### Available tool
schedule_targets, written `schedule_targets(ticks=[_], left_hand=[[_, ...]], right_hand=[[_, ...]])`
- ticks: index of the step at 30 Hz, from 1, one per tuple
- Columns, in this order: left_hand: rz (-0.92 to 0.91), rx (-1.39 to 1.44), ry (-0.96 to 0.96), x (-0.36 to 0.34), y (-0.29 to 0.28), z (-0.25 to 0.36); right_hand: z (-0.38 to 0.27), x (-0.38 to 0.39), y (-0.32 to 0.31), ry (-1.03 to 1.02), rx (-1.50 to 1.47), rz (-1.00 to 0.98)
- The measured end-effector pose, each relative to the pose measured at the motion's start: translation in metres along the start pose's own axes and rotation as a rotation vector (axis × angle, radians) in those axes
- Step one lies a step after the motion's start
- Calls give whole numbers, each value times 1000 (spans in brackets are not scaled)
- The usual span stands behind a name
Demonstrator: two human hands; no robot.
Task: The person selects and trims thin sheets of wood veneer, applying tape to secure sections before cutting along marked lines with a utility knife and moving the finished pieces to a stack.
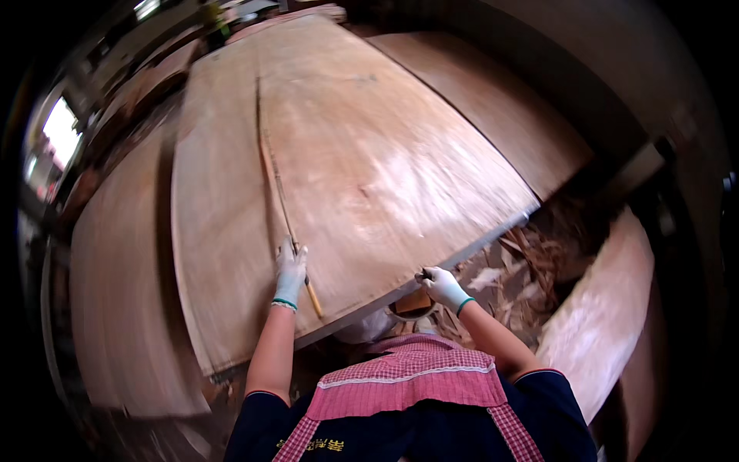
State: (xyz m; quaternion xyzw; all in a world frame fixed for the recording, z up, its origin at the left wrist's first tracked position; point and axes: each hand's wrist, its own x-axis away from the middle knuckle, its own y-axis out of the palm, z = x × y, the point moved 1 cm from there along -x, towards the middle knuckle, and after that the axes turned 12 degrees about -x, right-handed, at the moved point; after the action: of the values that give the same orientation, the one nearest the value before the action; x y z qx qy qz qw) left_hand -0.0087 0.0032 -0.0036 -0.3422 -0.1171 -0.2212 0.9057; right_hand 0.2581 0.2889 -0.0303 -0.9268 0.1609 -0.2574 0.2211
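A large pale wood veneer sheet lies on a stack before me, with a long narrow slit or dark line running up its left part. My left hand, in a white glove with a green cuff, is closed on a long thin stick lying along that line on the sheet. My right hand, also gloved, is at the near edge of the sheet, closed on a small dark thing that I cannot make out.
More veneer sheets lie at the left and right. A curled pale sheet stands low at the right. Wood scraps cover the area below the near edge. A person in yellow-green is far back.
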Motion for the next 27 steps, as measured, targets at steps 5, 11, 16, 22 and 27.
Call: schedule_targets(ticks=[5,11,16,22,27], left_hand=[[100,-49,547,22,104,40],[-372,-95,931,128,210,71],[-526,-261,943,172,261,89],[-591,-353,1005,223,340,130],[-701,-251,1045,287,421,182]], right_hand=[[77,110,-30,41,-26,268],[200,281,-49,368,-222,920],[287,444,-67,715,-237,1724],[340,523,-94,1087,61,1359],[354,536,-98,984,316,1081]])
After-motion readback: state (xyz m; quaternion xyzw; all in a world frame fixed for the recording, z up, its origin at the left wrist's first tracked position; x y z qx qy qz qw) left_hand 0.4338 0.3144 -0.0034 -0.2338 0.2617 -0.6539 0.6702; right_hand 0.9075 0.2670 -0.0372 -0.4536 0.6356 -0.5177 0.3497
